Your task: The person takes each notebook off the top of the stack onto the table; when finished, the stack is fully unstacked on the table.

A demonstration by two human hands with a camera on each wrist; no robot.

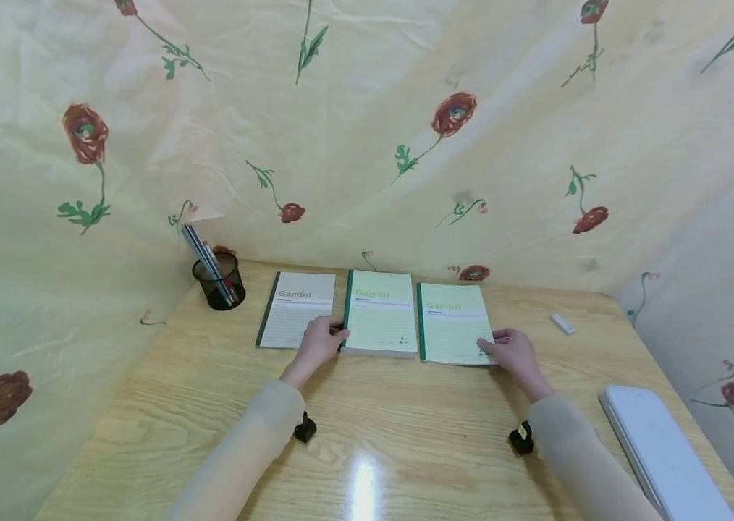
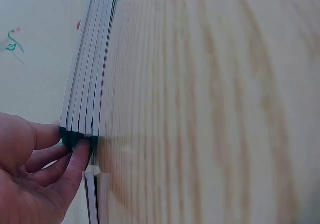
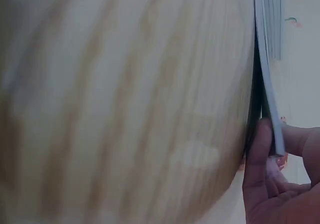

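Observation:
My left hand (image 1: 320, 341) is at the lower left corner of a stack of notebooks (image 1: 380, 318) with light green covers and dark green spines. In the left wrist view the thumb is at the top cover's edge and the fingers (image 2: 77, 164) grip at the spines. Several notebooks lie one on another there. To the right lies a like green notebook (image 1: 454, 325); my right hand (image 1: 515, 353) pinches its lower right corner between thumb and fingers. The right wrist view shows that corner bent up off the table, with a fingertip (image 3: 262, 134) under it.
A grey notebook (image 1: 295, 311) with a dark spine lies left of the stack. A black mesh pen cup (image 1: 226, 289) with pens stands at the back left. A small white stick (image 1: 562, 323) and a long white case (image 1: 663, 449) lie at the right. Flowered cloth hangs behind the table (image 1: 406, 434).

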